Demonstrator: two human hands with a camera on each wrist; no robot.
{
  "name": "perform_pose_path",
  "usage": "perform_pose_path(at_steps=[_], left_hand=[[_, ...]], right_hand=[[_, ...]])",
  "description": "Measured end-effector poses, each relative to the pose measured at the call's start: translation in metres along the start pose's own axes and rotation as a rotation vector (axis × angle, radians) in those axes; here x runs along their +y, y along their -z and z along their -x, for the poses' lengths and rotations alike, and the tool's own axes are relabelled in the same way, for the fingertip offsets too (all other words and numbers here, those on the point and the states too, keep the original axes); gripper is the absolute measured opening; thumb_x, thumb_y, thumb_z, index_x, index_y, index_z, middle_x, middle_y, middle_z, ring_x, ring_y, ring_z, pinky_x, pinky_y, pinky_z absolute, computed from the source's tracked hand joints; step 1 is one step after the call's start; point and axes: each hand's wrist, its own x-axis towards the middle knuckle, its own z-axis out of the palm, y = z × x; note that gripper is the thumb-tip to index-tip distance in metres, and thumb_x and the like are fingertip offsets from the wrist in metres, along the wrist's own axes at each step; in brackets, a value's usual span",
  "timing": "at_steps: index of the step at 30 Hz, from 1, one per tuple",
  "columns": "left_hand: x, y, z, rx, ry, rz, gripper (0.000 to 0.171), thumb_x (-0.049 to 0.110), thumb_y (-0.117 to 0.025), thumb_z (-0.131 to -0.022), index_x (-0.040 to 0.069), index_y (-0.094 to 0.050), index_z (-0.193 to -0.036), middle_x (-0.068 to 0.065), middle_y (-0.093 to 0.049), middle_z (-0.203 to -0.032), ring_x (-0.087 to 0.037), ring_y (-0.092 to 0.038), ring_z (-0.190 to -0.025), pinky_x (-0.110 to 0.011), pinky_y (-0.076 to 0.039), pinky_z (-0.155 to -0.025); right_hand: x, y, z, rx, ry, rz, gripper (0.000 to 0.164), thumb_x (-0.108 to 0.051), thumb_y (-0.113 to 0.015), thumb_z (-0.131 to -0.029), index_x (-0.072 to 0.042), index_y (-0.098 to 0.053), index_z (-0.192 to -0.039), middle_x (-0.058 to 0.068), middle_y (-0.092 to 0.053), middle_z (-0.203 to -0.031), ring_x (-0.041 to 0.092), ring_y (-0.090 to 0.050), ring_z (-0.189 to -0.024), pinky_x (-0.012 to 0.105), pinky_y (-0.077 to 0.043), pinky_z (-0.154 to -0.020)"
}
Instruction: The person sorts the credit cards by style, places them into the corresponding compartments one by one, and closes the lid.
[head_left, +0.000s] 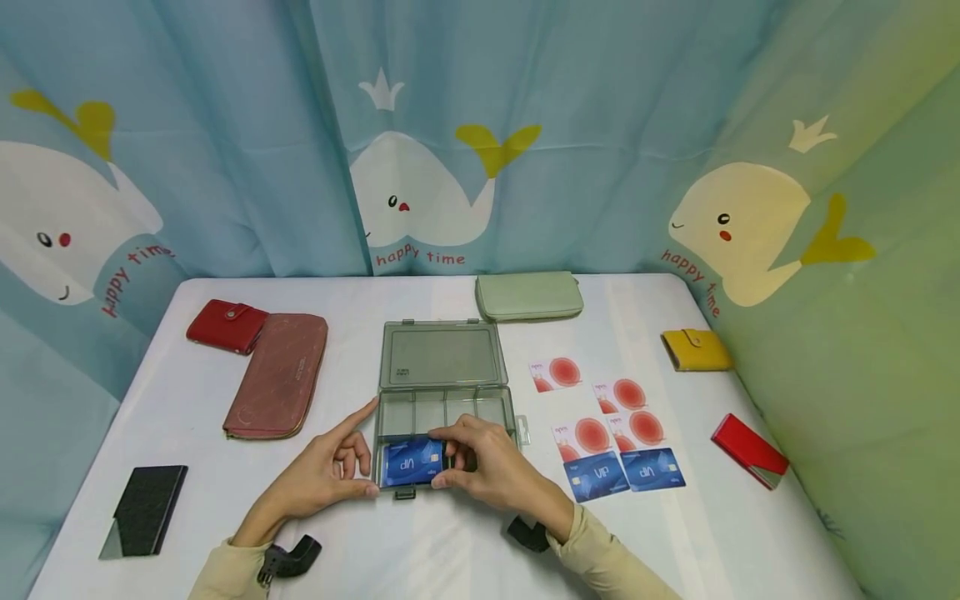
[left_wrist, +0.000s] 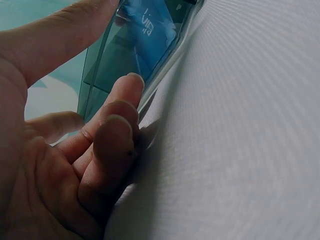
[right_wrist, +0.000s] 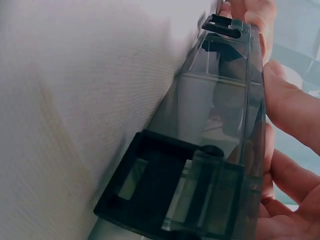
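Note:
A grey-green see-through divided plastic box (head_left: pixel 432 417) lies with its lid (head_left: pixel 445 357) swung back. A blue VIP card (head_left: pixel 411 463) lies inside its front compartment; the left wrist view shows it through the box wall. My right hand (head_left: pixel 487 467) reaches over the box's front right part and pinches the card at its right end, index finger at the far edge, thumb at the near edge. My left hand (head_left: pixel 322 467) touches the box's left side, index finger near the middle and thumb at the front corner. Its other fingers are bent beside the wall.
Red-and-white cards (head_left: pixel 564 372) and two blue VIP cards (head_left: pixel 652 468) lie right of the box. Around stand a green wallet (head_left: pixel 529 296), yellow wallet (head_left: pixel 696 350), red card case (head_left: pixel 750 450), black card case (head_left: pixel 150 510), red wallet (head_left: pixel 226 326) and brownish-pink wallet (head_left: pixel 277 375).

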Motion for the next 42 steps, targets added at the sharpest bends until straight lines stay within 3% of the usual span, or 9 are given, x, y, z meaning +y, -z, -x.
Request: perform_pose_path(at_steps=[12, 18, 24, 30, 36, 42], left_hand=[[0.001, 0.001, 0.0, 0.002, -0.026, 0.0, 0.111, 0.013, -0.092, -0.083, 0.007, -0.023, -0.169, -0.008, -0.066, -0.086, -0.004, -0.055, -0.065, -0.023, -0.044, -0.052], [0.0, 0.0, -0.001, -0.003, -0.039, 0.001, 0.112, 0.014, -0.093, -0.082, 0.007, -0.023, -0.169, -0.007, -0.066, -0.087, -0.003, -0.055, -0.065, -0.023, -0.045, -0.052], [-0.001, 0.0, -0.001, -0.009, -0.047, 0.001, 0.112, 0.013, -0.092, -0.083, 0.007, -0.021, -0.17, -0.006, -0.066, -0.087, -0.002, -0.054, -0.065, -0.024, -0.044, -0.052], [0.001, 0.001, -0.001, -0.008, -0.058, -0.001, 0.111, 0.011, -0.091, -0.083, 0.003, -0.021, -0.169, -0.009, -0.066, -0.086, -0.003, -0.054, -0.066, -0.024, -0.044, -0.052], [0.003, 0.001, 0.0, -0.006, -0.063, 0.002, 0.11, 0.008, -0.091, -0.083, 0.003, -0.021, -0.169, -0.011, -0.066, -0.086, -0.004, -0.054, -0.065, -0.024, -0.044, -0.052], [0.004, 0.001, 0.0, -0.006, -0.05, 0.002, 0.11, 0.009, -0.091, -0.083, 0.006, -0.022, -0.169, -0.011, -0.066, -0.086, -0.004, -0.054, -0.065, -0.023, -0.043, -0.052]], right_hand=[[0.003, 0.005, 0.001, -0.035, 0.013, 0.008, 0.063, -0.027, -0.092, -0.083, -0.004, -0.071, -0.137, -0.001, -0.061, -0.092, -0.001, -0.053, -0.075, 0.018, -0.048, -0.068], [0.011, 0.025, 0.013, 0.02, 0.026, -0.044, 0.065, -0.02, -0.094, -0.079, 0.0, -0.071, -0.136, 0.007, -0.063, -0.092, 0.003, -0.056, -0.073, 0.022, -0.052, -0.068], [0.033, 0.061, 0.039, 0.158, 0.02, -0.068, 0.057, -0.011, -0.096, -0.074, 0.001, -0.075, -0.126, 0.011, -0.063, -0.087, 0.012, -0.057, -0.069, 0.025, -0.052, -0.063], [0.055, 0.096, 0.074, 0.264, -0.027, -0.052, 0.051, -0.006, -0.097, -0.071, -0.006, -0.078, -0.118, 0.01, -0.059, -0.084, 0.017, -0.053, -0.066, 0.026, -0.045, -0.057], [0.07, 0.119, 0.105, 0.282, -0.091, 0.012, 0.048, -0.004, -0.098, -0.069, -0.007, -0.079, -0.113, 0.002, -0.057, -0.081, 0.016, -0.053, -0.07, 0.025, -0.045, -0.058], [0.083, 0.128, 0.133, 0.254, -0.205, 0.094, 0.047, -0.009, -0.101, -0.065, -0.009, -0.079, -0.107, 0.0, -0.057, -0.083, 0.014, -0.055, -0.072, 0.022, -0.05, -0.063]])
